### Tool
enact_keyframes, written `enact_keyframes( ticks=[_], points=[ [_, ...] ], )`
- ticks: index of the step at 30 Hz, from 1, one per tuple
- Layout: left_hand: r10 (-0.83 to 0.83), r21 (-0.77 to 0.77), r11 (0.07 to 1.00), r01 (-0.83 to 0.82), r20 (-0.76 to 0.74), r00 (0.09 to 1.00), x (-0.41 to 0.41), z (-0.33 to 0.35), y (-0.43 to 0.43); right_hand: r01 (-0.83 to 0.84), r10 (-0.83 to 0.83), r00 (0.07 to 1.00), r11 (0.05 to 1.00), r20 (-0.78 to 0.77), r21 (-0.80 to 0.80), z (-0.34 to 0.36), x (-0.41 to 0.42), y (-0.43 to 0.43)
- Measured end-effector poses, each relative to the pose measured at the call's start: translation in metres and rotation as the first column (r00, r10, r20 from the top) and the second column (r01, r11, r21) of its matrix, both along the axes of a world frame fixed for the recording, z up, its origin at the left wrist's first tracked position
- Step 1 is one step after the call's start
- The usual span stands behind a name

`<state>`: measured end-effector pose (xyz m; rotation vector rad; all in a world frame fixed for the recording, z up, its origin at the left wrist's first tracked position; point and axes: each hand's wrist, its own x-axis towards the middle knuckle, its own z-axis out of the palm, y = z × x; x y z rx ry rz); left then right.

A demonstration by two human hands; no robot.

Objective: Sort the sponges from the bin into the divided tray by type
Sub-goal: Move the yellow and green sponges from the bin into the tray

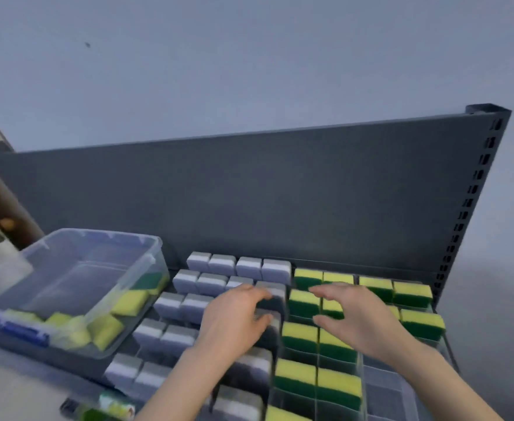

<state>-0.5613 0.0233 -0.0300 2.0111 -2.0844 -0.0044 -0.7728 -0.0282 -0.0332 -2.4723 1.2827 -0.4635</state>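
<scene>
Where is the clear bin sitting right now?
Head view, lower left: the clear bin sits left of the grey sponges in the divided tray, before the grey back panel, yellow-green sponges inside.

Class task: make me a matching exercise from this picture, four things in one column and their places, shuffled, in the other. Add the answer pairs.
1 clear bin
2 grey sponges
3 left hand
4 right hand

A over the yellow-green sponges
B in the left part of the divided tray
C beside the tray, on its left
D over the grey rows

Pairs: 1-C, 2-B, 3-D, 4-A
</scene>
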Motion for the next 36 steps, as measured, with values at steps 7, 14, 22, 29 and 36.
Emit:
enact_keyframes(
  ticks=[7, 14, 22, 29, 36],
  points=[
    [0.222, 0.075, 0.970, -0.232, 0.122, 0.967, 0.127, 0.016, 0.053, -0.029, 0.029, 0.995, 1.000, -0.097, -0.007, 0.009, 0.098, 0.026],
    [0.358, 0.063, 0.925, -0.375, 0.187, 0.915, 0.243, 0.031, 0.113, -0.077, 0.075, 0.989, 0.997, -0.125, -0.009, 0.017, 0.201, 0.061],
    [0.439, 0.039, 0.892, -0.451, 0.169, 0.883, 0.343, 0.038, 0.169, -0.121, 0.119, 0.988, 0.993, -0.099, -0.013, 0.023, 0.307, 0.095],
    [0.417, 0.039, 0.904, -0.426, 0.142, 0.898, 0.389, 0.041, 0.165, -0.149, 0.148, 0.987, 0.989, -0.067, -0.013, 0.026, 0.368, 0.102],
    [0.423, 0.031, 0.904, -0.426, 0.073, 0.903, 0.422, 0.030, 0.134, -0.223, 0.223, 0.973, 0.975, -0.066, 0.007, 0.017, 0.426, 0.069]
  ],
)
